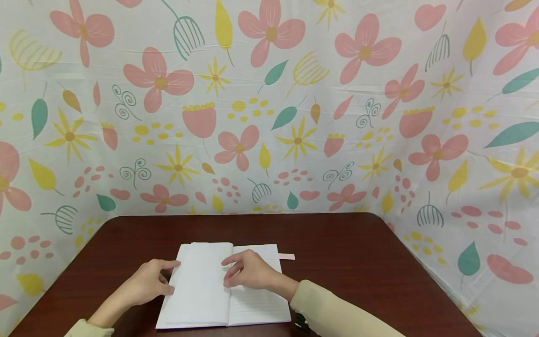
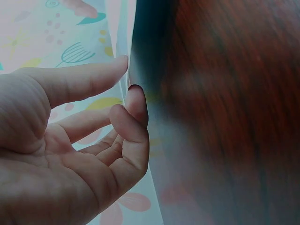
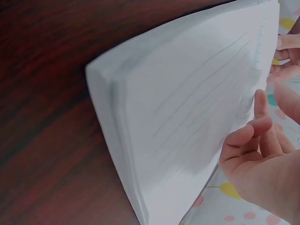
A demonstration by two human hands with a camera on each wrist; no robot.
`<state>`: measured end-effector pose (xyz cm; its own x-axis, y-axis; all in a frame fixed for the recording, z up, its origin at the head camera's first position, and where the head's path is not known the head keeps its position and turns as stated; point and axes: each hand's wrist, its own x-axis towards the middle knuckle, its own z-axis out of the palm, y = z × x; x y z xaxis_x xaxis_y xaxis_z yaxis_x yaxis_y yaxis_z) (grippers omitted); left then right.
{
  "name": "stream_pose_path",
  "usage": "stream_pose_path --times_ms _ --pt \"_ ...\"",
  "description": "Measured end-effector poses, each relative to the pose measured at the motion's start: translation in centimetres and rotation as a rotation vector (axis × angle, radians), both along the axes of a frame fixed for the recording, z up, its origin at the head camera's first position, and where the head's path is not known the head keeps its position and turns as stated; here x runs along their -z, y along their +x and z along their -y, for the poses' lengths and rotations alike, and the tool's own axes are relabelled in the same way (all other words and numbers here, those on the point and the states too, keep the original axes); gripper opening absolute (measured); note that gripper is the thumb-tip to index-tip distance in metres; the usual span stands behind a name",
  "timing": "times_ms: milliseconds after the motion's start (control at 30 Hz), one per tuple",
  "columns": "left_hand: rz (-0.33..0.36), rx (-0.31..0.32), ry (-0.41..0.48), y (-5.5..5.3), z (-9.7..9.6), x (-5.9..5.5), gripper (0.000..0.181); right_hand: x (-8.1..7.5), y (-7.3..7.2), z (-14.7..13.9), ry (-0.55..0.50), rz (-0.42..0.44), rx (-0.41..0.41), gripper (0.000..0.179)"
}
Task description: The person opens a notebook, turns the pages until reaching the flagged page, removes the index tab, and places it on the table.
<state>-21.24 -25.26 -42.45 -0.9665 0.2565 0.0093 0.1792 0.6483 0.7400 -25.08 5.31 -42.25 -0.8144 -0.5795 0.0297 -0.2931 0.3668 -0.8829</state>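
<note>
An open notebook with white pages lies on the dark wooden table, its right page faintly ruled. At its left edge, my left hand holds the page edges between thumb and fingers; the left wrist view shows the thin sheets meeting the fingertips. My right hand is over the middle fold, thumb and fingers bent and apart with nothing between them. The right wrist view has the ruled page beside this hand, with its fingers near the fold.
A pale strip sticks out from the notebook's right side. Part of a dark object shows by the right sleeve. The brown table is enclosed by a flower-patterned cloth at the back and sides.
</note>
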Motion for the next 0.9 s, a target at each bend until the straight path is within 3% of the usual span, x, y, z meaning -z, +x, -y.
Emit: stream_pose_path --times_ms 367,633,900 --pt "-0.028 0.014 -0.024 -0.02 -0.06 0.03 0.045 0.02 0.11 -0.02 0.031 0.025 -0.009 0.042" --pt "0.008 -0.032 -0.005 0.05 -0.32 -0.15 0.062 0.09 0.17 0.04 0.031 0.035 -0.020 0.041" --pt "0.005 -0.053 -0.014 0.21 -0.47 -0.15 0.066 0.03 0.23 -0.30 0.029 0.028 -0.040 0.041"
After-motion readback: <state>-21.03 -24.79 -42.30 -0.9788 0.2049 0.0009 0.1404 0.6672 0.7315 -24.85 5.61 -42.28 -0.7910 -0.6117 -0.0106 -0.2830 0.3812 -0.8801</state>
